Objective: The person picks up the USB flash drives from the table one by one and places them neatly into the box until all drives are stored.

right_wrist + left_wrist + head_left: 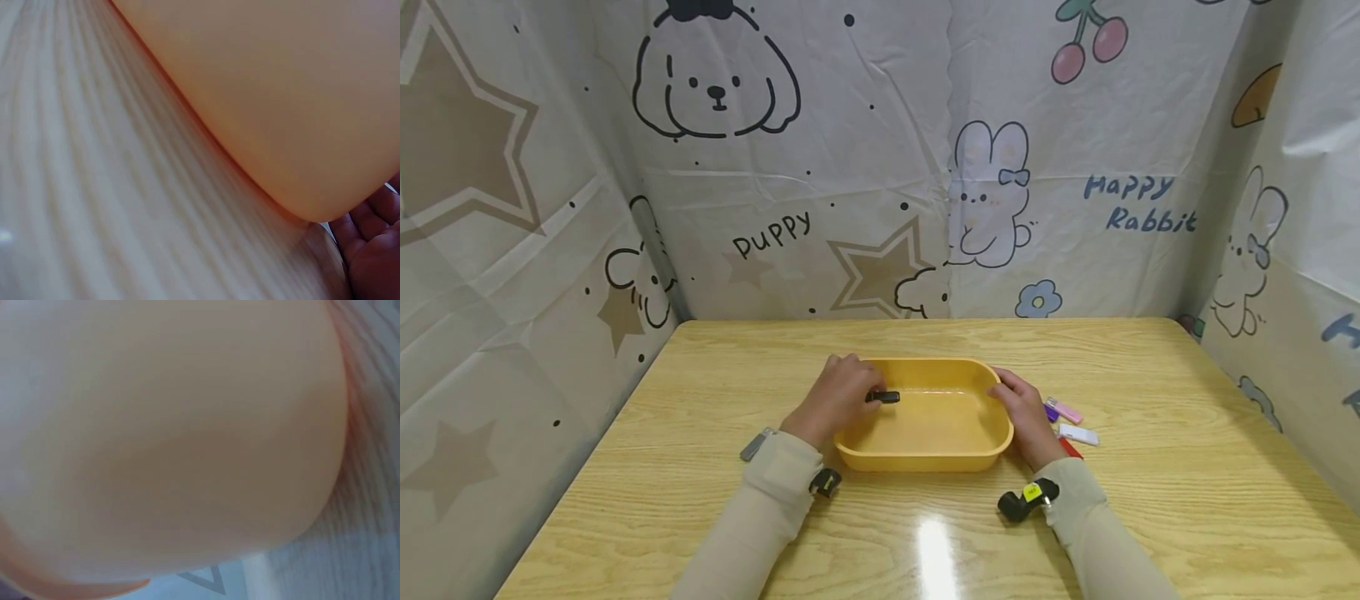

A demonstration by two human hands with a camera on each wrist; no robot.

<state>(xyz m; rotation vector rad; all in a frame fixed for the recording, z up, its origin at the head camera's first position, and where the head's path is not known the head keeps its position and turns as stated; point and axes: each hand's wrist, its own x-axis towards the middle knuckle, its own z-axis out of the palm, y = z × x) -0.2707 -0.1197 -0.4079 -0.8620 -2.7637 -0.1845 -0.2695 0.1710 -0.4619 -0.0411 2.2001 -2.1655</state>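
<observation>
A yellow plastic tray (925,458) with rounded corners stands on the table in front of me. Over its left side, my left hand (841,393) pinches a small black USB flash drive (889,397) just inside the rim. My right hand (1024,410) grips the tray's right end, thumb on the rim and fingers outside. The left wrist view is filled by the tray's outer wall (187,437), and neither the left hand nor the drive shows there. In the right wrist view, the right hand's fingers (375,219) appear beside the tray's corner (312,187).
Right of the tray lie several small USB-like sticks: pink (1065,410), purple (1051,412), white (1078,434) and red (1071,448), partly behind the right hand. A grey one (756,444) lies by the left wrist. Printed cloth (865,167) encloses the wooden table (647,508).
</observation>
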